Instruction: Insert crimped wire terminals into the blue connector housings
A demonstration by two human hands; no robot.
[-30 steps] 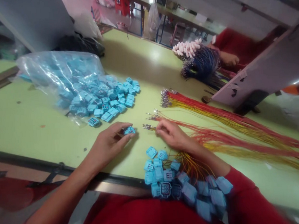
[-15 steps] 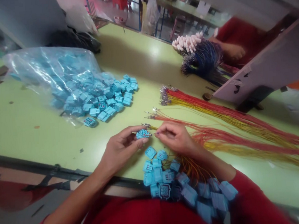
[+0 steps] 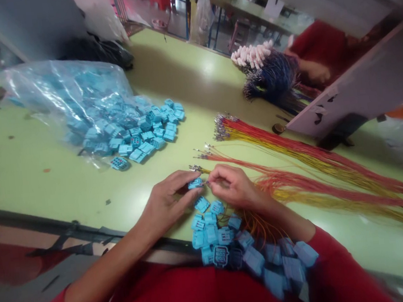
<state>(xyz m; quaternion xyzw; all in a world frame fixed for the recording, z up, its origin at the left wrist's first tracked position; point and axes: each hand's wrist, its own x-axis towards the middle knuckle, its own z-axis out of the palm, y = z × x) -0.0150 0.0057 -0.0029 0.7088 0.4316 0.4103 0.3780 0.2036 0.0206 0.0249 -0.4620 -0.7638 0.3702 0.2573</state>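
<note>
Left hand [image 3: 172, 197] pinches blue plug [image 3: 195, 183], right hand [image 3: 231, 184] pinches wire [image 3: 205, 183], centre frame; gap between hands has narrowed, so wire now reaches plug; insertion unclear.

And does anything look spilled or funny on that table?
Kind of: loose blue connectors spread from the clear plastic bag onto the green table in a messy heap, like a spill, though that may be on purpose. Nothing looks clearly broken.
</note>
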